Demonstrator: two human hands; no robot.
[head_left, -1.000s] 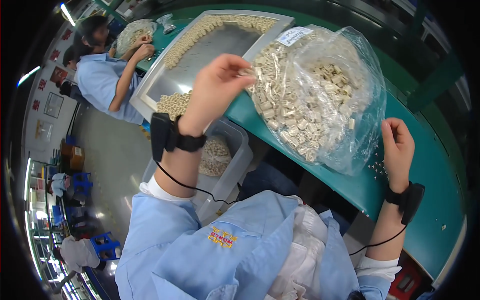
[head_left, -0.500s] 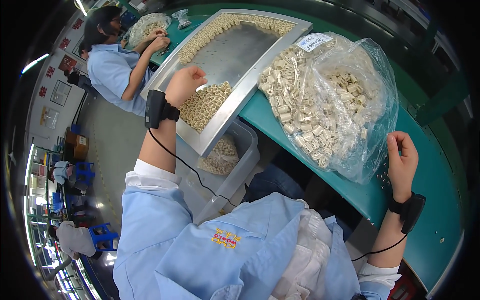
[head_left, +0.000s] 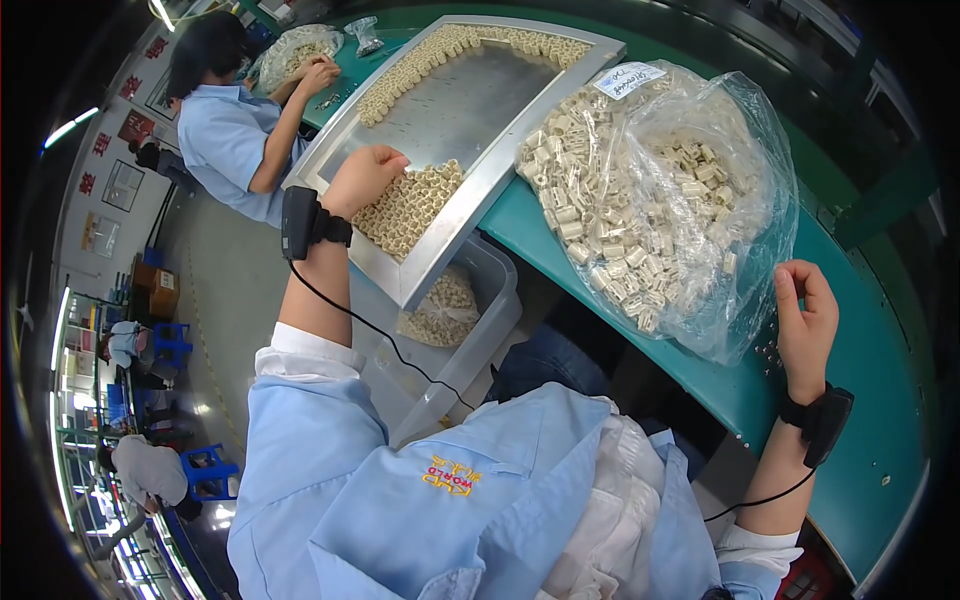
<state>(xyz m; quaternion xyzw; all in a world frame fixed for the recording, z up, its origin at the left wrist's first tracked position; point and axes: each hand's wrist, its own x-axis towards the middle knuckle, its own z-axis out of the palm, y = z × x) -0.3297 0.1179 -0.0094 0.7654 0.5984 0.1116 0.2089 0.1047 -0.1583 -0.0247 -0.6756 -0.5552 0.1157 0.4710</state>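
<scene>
My left hand point(head_left: 366, 180) is over a shallow metal tray point(head_left: 455, 245), at the upper edge of a packed block of small beige plastic pieces point(head_left: 410, 210). Its fingers are pinched together; anything between the tips is too small to make out. On the right, my right hand point(head_left: 808, 325) is raised above the green table, next to the edge of a large clear bag point(head_left: 755, 290) full of loose beige plastic pieces point(head_left: 630, 240). The fingers of that hand are curled in, and whatever they may hold is hidden.
More beige pieces point(head_left: 420, 65) line the tray's far and left sides. Below the tray stands a grey plastic bin point(head_left: 490, 310) with a bag of pieces point(head_left: 440, 310). Tiny bits lie on the green table point(head_left: 860, 430). A co-worker point(head_left: 235, 130) sits at the far left by another bag point(head_left: 290, 55).
My left hand has moved slightly down and left, closer to the block of pieces, and its fingers have drawn together. The right hand has barely moved. The co-worker's head has turned.
</scene>
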